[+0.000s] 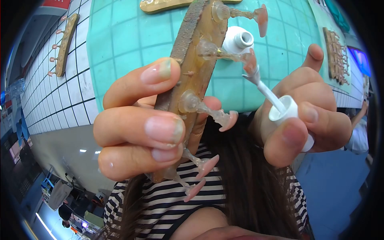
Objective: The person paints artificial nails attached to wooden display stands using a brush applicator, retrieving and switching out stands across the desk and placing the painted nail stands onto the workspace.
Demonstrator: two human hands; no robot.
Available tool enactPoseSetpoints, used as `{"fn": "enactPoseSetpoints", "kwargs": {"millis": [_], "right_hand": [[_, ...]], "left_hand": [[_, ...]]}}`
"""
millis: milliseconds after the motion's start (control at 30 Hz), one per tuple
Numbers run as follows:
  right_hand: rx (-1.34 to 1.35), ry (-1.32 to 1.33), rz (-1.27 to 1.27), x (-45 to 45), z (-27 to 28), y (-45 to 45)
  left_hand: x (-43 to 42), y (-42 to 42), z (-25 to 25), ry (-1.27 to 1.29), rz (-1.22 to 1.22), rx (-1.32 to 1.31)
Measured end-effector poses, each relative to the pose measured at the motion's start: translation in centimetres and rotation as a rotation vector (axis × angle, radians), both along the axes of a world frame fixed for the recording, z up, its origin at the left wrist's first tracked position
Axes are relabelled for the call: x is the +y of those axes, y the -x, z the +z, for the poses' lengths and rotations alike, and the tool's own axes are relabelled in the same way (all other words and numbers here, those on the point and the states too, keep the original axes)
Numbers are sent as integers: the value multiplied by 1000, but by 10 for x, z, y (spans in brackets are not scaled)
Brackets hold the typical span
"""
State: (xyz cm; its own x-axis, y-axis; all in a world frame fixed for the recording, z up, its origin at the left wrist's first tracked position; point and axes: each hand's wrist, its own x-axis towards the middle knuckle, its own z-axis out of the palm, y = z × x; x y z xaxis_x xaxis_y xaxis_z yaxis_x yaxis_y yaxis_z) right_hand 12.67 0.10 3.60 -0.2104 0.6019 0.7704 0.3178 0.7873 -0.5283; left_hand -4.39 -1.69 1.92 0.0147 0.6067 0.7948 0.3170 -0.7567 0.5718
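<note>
My left hand (140,124) is wrapped round a wooden strip (196,76), held up at a slant. Several clear stems stick out from the strip's right side, each carrying a pinkish false nail (262,20). Between thumb and fingers, my right hand (308,104) pinches the white cap of a nail polish brush (272,96). The brush tip touches, or nearly touches, the second false nail (249,62) from the top. Behind the strip stands an uncapped white polish bottle (239,39), its neck facing me.
A green translucent mat (132,44) covers part of the white tiled table (48,100). More wooden strips with false nails lie at the left (67,44), at the top (164,5) and at the right (334,54). Another person's arm (360,114) shows at the far right.
</note>
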Motion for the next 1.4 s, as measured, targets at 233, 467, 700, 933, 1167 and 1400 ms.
{"fn": "enactPoseSetpoints", "kwargs": {"millis": [233,467,700,933,1167,1400], "right_hand": [[216,15,148,3,-3,-2],[479,64,338,9,-17,-12],[235,224,476,11,-1,-16],[86,128,186,2,8,1],[33,136,213,7,8,4],[68,55,203,6,6,-2]], "left_hand": [[-1,2,4,63,-31,15],[9,6,-1,218,-260,-367],[19,0,2,288,-174,-543],[16,6,-2,190,-196,-360],[14,11,1,217,-266,-296],[14,4,-6,115,-119,-257]]}}
